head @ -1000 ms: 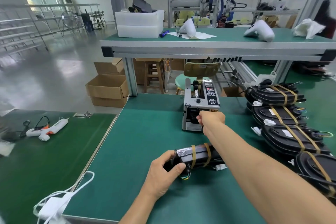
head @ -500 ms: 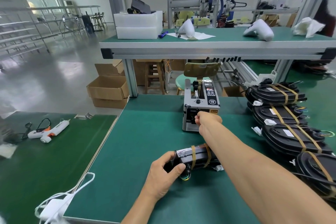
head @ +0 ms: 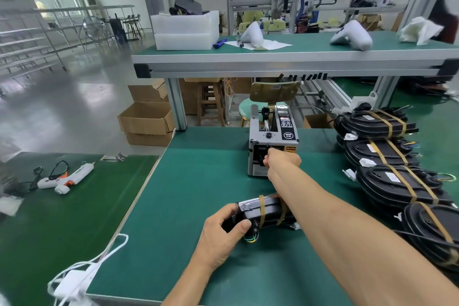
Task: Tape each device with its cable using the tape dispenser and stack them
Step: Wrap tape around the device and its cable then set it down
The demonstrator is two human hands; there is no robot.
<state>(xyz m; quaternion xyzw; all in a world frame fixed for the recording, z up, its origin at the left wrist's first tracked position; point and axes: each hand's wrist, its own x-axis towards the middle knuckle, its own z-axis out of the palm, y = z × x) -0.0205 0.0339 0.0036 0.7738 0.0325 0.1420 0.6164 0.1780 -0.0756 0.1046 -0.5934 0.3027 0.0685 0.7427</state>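
Note:
A black device (head: 267,211) with two brown tape bands lies on its edge on the green mat, its coloured wires poking out below. My left hand (head: 221,236) grips its near left end. My right hand (head: 280,160) reaches to the front slot of the grey tape dispenser (head: 272,140), fingers curled at the outlet; any tape piece there is too small to make out. Several taped black devices (head: 387,156) lie overlapping in a row on the right.
A raised green shelf (head: 285,58) crosses above the dispenser, carrying white foam boxes (head: 185,30) and white shells (head: 352,36). On the left table lie a glue gun (head: 67,177) and a white cable (head: 82,271). Cardboard boxes (head: 146,122) stand on the floor.
My right hand has moved a little further forward, into the dispenser's front slot. My left hand and the device stay as they were.

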